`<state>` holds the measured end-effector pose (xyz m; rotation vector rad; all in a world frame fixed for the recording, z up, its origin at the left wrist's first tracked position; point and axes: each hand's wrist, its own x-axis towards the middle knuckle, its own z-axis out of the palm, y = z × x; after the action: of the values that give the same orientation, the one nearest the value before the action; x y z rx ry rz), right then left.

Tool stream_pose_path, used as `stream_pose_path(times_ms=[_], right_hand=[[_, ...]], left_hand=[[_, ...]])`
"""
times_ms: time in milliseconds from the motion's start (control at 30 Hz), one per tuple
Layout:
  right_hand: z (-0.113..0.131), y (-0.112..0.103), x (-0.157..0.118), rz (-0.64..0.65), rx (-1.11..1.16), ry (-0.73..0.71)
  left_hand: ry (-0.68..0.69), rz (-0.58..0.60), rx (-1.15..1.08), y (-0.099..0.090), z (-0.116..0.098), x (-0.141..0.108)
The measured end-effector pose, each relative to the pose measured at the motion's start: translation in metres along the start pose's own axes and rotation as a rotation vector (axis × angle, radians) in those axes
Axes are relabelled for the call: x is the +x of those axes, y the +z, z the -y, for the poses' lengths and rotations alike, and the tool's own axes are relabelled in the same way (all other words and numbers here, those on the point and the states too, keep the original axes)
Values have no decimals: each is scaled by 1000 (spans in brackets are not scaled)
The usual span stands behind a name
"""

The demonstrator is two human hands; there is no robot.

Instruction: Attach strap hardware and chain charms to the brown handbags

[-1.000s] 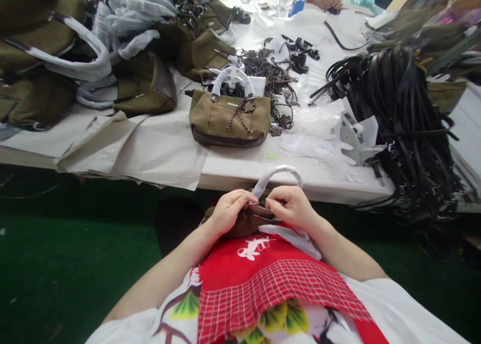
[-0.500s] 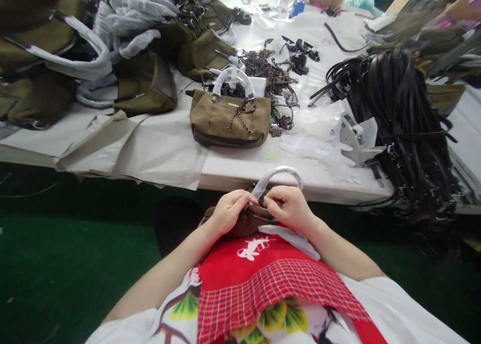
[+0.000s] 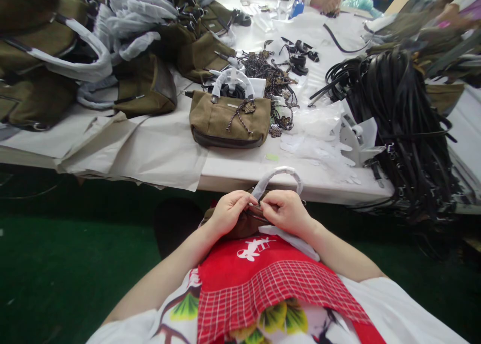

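We find the brown bag (image 3: pixel 244 224) lying in the lap, below the near edge of the counter (image 3: pixel 233 176), directly under both hands and at 12 o'clock from the body. Its long axis runs from 9 to 3 o'clock, with the zipper along the top edge between the two hands. The left hand (image 3: pixel 227 214) is curled over the bag's 9 o'clock end, thumb and forefinger pinched together at a small metal piece, probably the zipper pull, though it is too small for us to confirm. The right hand (image 3: pixel 286 211) is likewise closed, its fingertips meeting the left hand's at the same point on the top edge; the two hands touch there, and neither is clearly nearer the spot than the other. The bag is dark brown, soft and slumped, mostly hidden by the hands; a handle wrapped in white paper (image 3: pixel 277 177) arches upright from it at 12 o'clock, just behind the fingers. A white sheet (image 3: pixel 285 236) lies under the right wrist against the red apron (image 3: pixel 263 276). On the counter at 12 o'clock, well apart from the hands, we note an olive bag (image 3: pixel 229 121) standing upright with a similar wrapped handle, a heap of black straps (image 3: pixel 402 118) at 2 o'clock, and piled olive bags (image 3: pixel 45 58) at 10 o'clock. Another person's hands (image 3: pixel 326 3) appear at the far edge.
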<state>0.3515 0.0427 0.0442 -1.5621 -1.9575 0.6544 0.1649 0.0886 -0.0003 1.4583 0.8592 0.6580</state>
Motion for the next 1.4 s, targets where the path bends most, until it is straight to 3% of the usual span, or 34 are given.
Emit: stream_pose_path(times_ms=[233, 633, 900, 1133, 1300, 1400], right_hand=[[1, -1, -1, -60, -40, 42], [2, 0, 1, 111, 140, 45], [1, 4, 2, 78, -29, 73], [2, 8, 6, 208, -60, 61], [0, 10, 10, 243, -52, 87], [-4, 10, 10, 246, -63, 71]], left_hand=[[24, -13, 35, 1, -1, 1], [94, -34, 124, -2, -1, -1], [212, 1, 182, -6, -5, -6], [255, -113, 262, -4, 2, -9], [141, -303, 262, -6, 9, -8], [89, -271, 274, -11, 11, -5]])
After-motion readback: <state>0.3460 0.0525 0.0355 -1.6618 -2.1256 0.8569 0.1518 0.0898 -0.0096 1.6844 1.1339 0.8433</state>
